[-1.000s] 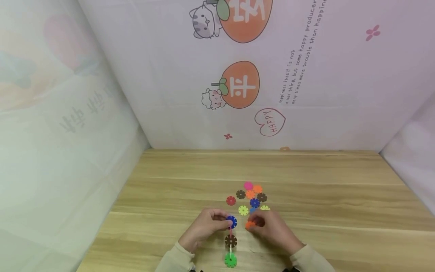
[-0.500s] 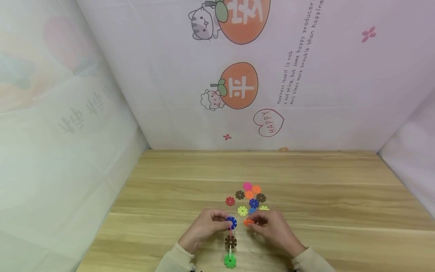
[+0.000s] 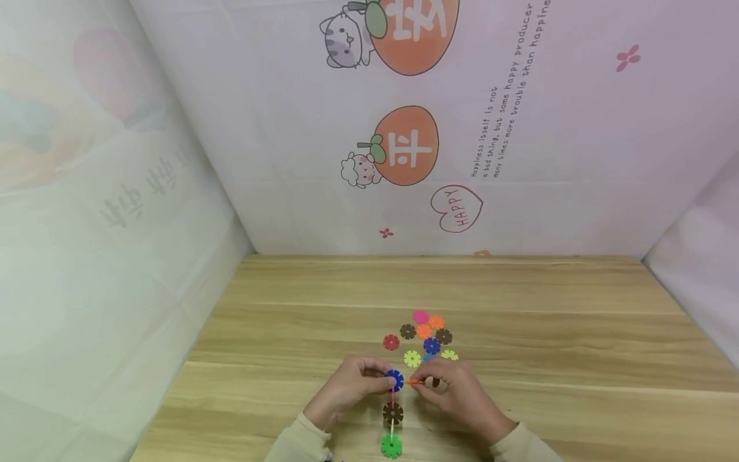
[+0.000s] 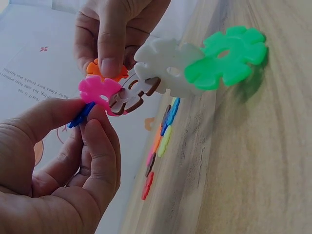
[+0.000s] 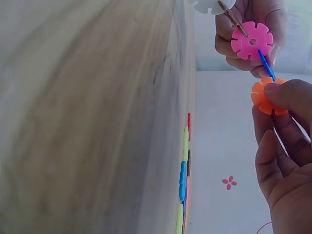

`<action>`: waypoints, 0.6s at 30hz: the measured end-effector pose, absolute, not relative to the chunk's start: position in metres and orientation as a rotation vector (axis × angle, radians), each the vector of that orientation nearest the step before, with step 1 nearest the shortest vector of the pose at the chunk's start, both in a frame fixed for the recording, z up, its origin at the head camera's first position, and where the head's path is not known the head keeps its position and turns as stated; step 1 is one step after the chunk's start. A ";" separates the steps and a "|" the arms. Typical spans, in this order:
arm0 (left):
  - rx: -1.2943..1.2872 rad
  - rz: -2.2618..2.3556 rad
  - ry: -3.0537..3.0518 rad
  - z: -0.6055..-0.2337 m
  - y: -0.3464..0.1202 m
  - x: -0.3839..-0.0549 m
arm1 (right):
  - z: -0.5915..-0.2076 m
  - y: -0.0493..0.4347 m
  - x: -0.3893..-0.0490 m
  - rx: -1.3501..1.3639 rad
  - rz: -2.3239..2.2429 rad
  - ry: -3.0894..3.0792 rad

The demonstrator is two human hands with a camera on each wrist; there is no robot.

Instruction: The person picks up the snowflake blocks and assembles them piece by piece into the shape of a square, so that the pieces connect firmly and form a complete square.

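Note:
My left hand (image 3: 352, 391) pinches a blue notched snowflake disc (image 3: 395, 380) at the far end of a linked chain. Behind the blue one come a pink disc (image 4: 100, 92), a brown disc (image 3: 393, 413), a white disc (image 4: 170, 63) and a green disc (image 3: 391, 446) nearest the body. Between right thumb and fingertips, my right hand (image 3: 462, 394) holds an orange disc (image 5: 265, 95), turned edge-on in the head view. Its rim is very close to the blue disc's edge; whether they touch I cannot tell.
Several loose discs lie flat beyond the hands: a red disc (image 3: 391, 342), a yellow disc (image 3: 412, 359), a dark blue disc (image 3: 432, 346), a pink disc (image 3: 421, 317) and others. A light blue one is partly covered by the right hand. Printed white cloth (image 3: 277, 192) walls the wooden table (image 3: 548, 301).
The orange disc has moved left toward the blue disc and turned from face-up to edge-on in my right fingers. My left hand and the chain have stayed almost still.

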State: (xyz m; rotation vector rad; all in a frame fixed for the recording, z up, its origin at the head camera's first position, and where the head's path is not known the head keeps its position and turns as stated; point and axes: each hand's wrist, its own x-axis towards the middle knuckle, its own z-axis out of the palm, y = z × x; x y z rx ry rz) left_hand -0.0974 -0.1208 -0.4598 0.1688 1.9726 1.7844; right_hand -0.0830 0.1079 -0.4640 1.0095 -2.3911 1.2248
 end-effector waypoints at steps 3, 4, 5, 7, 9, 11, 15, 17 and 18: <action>0.152 1.791 1.963 -0.461 -0.120 -0.097 | -0.463 0.107 -0.082 1.036 1.206 -2.352; 0.147 1.792 1.962 -0.461 -0.121 -0.097 | -0.463 0.106 -0.082 1.041 1.203 -2.343; 0.143 1.794 1.958 -0.461 -0.121 -0.097 | -0.463 0.106 -0.082 1.051 1.197 -2.332; 0.139 1.796 1.956 -0.461 -0.120 -0.096 | -0.462 0.105 -0.082 1.067 1.184 -2.317; 0.140 1.799 1.955 -0.461 -0.120 -0.096 | -0.462 0.104 -0.082 1.079 1.171 -2.311; 0.138 1.806 1.948 -0.461 -0.120 -0.096 | -0.462 0.104 -0.082 1.087 1.156 -2.311; 0.137 1.813 1.943 -0.461 -0.120 -0.096 | -0.462 0.102 -0.081 1.090 1.140 -2.308; 0.137 1.807 1.952 -0.461 -0.120 -0.096 | -0.462 0.102 -0.081 1.100 1.137 -2.298; 0.139 1.804 1.956 -0.461 -0.120 -0.097 | -0.462 0.102 -0.081 1.106 1.135 -2.290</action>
